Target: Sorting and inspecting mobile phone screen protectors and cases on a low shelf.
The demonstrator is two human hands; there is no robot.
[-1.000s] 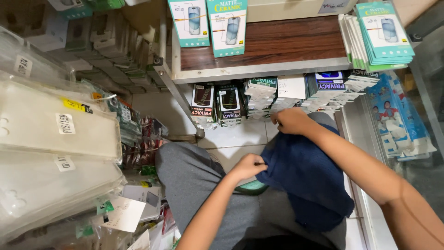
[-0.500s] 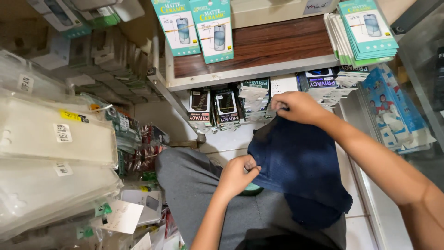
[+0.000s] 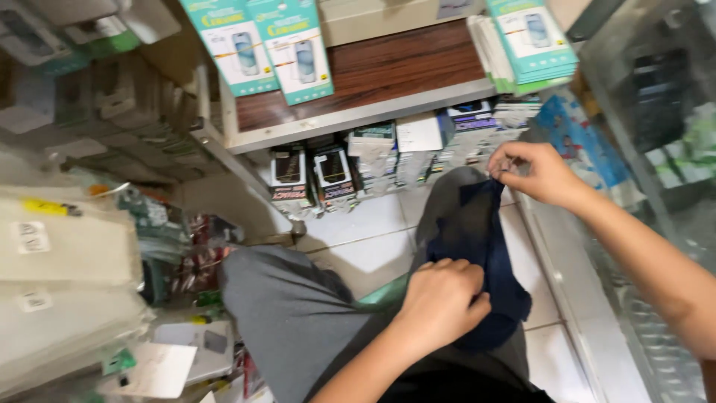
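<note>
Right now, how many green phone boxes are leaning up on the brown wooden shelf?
2 lean side by side at the left end of the brown wooden shelf: the left green box and the right green box. A stack of similar green packs lies at the right end; more may be hidden.

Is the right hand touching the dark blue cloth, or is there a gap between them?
Touching. In the head view, the right hand pinches the upper edge of the dark blue cloth between its fingertips, with no gap visible.

One head-worn camera looks steeply down, close over the lap.
</note>
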